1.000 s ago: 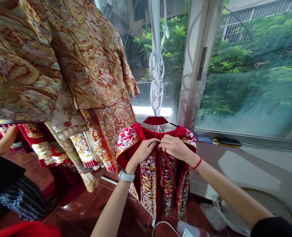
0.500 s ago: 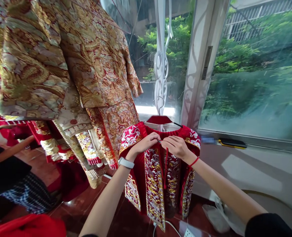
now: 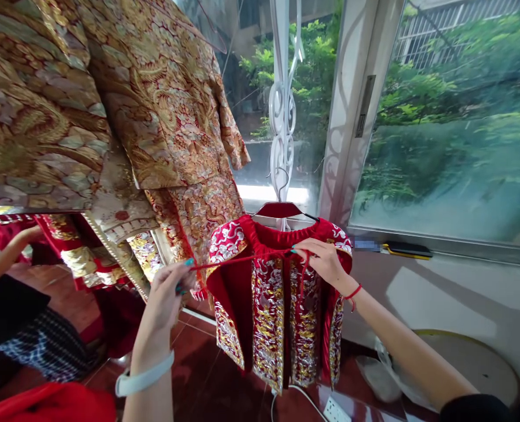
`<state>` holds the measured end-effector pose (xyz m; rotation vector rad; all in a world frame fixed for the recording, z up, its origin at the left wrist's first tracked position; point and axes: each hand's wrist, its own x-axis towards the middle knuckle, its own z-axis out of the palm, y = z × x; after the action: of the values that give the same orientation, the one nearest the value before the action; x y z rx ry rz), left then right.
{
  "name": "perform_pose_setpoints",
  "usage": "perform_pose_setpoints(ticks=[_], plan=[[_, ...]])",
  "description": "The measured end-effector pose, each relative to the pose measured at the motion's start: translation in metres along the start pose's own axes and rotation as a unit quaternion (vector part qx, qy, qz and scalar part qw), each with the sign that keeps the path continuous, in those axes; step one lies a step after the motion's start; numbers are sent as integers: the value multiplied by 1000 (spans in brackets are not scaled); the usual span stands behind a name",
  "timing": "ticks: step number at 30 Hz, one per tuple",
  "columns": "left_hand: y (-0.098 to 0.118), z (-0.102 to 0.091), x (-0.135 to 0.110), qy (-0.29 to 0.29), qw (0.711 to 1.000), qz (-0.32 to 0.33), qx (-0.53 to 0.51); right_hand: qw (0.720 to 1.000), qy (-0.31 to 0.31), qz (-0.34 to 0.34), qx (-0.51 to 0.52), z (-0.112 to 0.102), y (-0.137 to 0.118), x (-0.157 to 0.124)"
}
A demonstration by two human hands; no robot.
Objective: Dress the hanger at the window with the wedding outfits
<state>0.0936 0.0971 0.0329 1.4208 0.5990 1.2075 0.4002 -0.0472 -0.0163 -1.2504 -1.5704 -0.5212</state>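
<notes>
A red embroidered garment (image 3: pixel 269 305) with silver and gold panels hangs in front of me on a hanger (image 3: pixel 281 209). My left hand (image 3: pixel 168 290) is out to the left of it, fingers pinched on one end of a thin red cord (image 3: pixel 233 259). The cord runs taut across the collar to my right hand (image 3: pixel 319 261), which pinches it near the neckline at the right. A short loose length of cord dangles below the right fingers. A pale band circles my left wrist and a red string my right one.
Gold embroidered jackets (image 3: pixel 163 117) hang close on the left, with another person's arm (image 3: pixel 9 255) beyond them. A white scrolled metal stand (image 3: pixel 281 111) rises before the window. A black and yellow object (image 3: pixel 407 251) lies on the sill; a power strip (image 3: pixel 335 410) is on the floor.
My left hand has moved from the collar out to the left and toward me, drawing the red cord taut. My right hand has stayed near the neckline.
</notes>
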Motion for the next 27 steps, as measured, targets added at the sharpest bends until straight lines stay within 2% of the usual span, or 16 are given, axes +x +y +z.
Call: perform_pose_setpoints(ticks=[3,6,8,10,13,16,18,20,21,24,25,27], plan=[[-47,-21,-23,25,998,-56,30,986,37,156,42,-1,4,-19],[-77,-36,-31,91,992,-87,0,968,61,238,40,-8,5,-30],[-76,-45,-27,140,987,-70,-27,968,66,240,30,-16,3,-28],[-66,-51,-18,176,983,-33,-49,969,71,236,23,-22,0,-25],[-63,-58,-6,196,980,-14,-41,954,95,284,16,-24,-1,-30],[-92,-64,-3,193,979,-55,24,944,95,317,6,-20,2,-43],[-115,-62,-5,176,975,-92,98,957,60,283,16,-20,6,-48],[-127,-49,-9,167,957,-88,218,969,8,244,45,-21,11,-48],[-127,-36,-11,182,938,-60,289,969,-15,238,65,-21,14,-47],[-111,27,-19,234,862,99,438,950,-43,273,143,-15,24,-44],[-105,52,-20,201,858,148,449,942,-46,287,168,-11,28,-44],[-98,102,-19,64,872,218,434,930,-57,305,199,-3,32,-44]])
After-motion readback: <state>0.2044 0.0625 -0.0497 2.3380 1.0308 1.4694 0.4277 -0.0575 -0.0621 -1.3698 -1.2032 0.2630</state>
